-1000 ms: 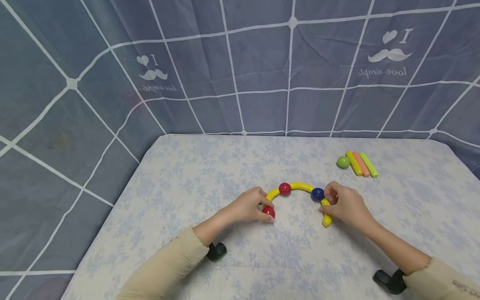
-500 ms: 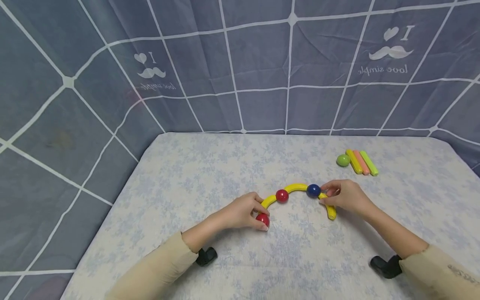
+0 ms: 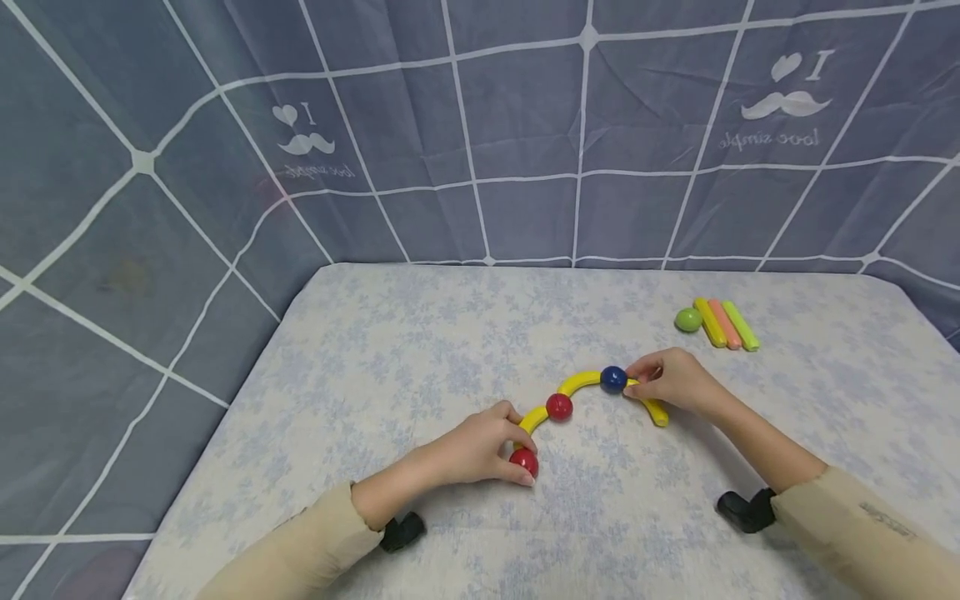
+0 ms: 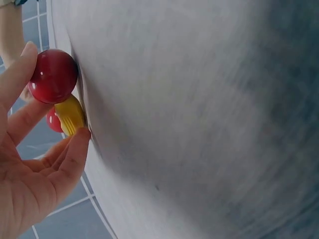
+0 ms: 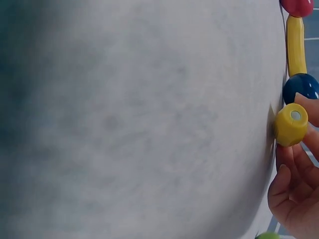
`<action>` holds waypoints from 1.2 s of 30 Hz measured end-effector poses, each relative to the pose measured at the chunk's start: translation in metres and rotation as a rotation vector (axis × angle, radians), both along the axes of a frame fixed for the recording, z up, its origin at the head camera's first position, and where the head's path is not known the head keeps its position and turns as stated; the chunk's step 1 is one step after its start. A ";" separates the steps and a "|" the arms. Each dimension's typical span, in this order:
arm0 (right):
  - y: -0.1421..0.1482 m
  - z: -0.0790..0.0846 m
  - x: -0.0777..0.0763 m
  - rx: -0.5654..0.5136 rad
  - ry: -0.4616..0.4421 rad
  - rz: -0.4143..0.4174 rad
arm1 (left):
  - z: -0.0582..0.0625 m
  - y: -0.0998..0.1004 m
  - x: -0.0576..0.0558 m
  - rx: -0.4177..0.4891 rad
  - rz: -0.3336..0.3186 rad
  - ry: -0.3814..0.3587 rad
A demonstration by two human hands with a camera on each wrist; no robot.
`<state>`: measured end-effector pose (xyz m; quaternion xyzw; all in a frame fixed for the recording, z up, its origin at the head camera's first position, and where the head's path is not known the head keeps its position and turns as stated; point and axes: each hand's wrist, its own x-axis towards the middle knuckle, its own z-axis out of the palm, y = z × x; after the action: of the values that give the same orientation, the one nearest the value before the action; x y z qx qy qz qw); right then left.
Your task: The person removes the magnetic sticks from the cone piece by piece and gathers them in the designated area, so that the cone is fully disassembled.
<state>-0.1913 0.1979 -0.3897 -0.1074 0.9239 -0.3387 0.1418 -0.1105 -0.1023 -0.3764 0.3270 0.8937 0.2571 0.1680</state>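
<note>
A chain of curved yellow rods and balls lies across the middle of the table in the head view. At its left end my left hand (image 3: 480,446) grips a red ball (image 3: 524,462) between thumb and fingers, beside a yellow rod (image 3: 533,419). A second red ball (image 3: 559,407) joins that rod to another curved yellow rod (image 3: 578,382), which runs to a blue ball (image 3: 613,380). My right hand (image 3: 675,382) pinches the last yellow rod (image 3: 656,412) just right of the blue ball. The right wrist view shows a pale round disc in that rod's end (image 5: 295,115).
At the back right lie a green ball (image 3: 688,320), a straight yellow rod (image 3: 710,322), an orange rod (image 3: 725,325) and a light green rod (image 3: 741,326), side by side. A grey-blue checked curtain (image 3: 525,133) hangs behind the patterned tablecloth (image 3: 420,333).
The left hand has moved toward me and slightly left with the end red ball. The right hand has moved slightly left and away. The chain now bends into an S-like curve.
</note>
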 end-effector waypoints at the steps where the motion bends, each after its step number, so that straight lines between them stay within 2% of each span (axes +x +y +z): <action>1: -0.001 0.000 -0.001 0.002 -0.001 0.002 | 0.000 0.000 0.001 -0.003 0.002 -0.002; 7: -0.004 0.000 -0.007 0.008 -0.008 0.011 | 0.000 -0.001 0.000 -0.017 -0.022 0.000; 11: -0.005 0.001 -0.009 0.010 -0.010 0.011 | 0.002 -0.004 -0.005 -0.015 -0.048 -0.035; 16: -0.008 0.001 -0.013 0.007 0.002 0.058 | 0.011 -0.005 -0.013 -0.040 -0.108 -0.065; 19: -0.010 0.001 -0.015 0.001 0.029 0.098 | 0.018 -0.003 -0.023 -0.008 -0.113 -0.097; 22: -0.013 0.001 -0.017 -0.001 0.077 0.144 | 0.023 0.001 -0.037 0.060 -0.055 -0.132; 25: -0.015 0.001 -0.019 0.003 0.114 0.186 | 0.022 0.007 -0.054 0.118 0.019 -0.151; 30: -0.023 -0.001 -0.020 0.008 0.123 0.228 | 0.012 0.019 -0.078 0.178 0.120 -0.195; 34: -0.027 0.000 -0.020 0.004 0.127 0.246 | 0.002 0.029 -0.091 0.197 0.159 -0.222; 36: -0.028 0.001 -0.021 -0.001 0.133 0.253 | -0.002 0.034 -0.095 0.192 0.165 -0.212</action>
<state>-0.2120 0.1698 -0.3888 -0.2453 0.9102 -0.3107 0.1220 -0.2058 -0.0681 -0.3780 0.2378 0.8662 0.3873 0.2077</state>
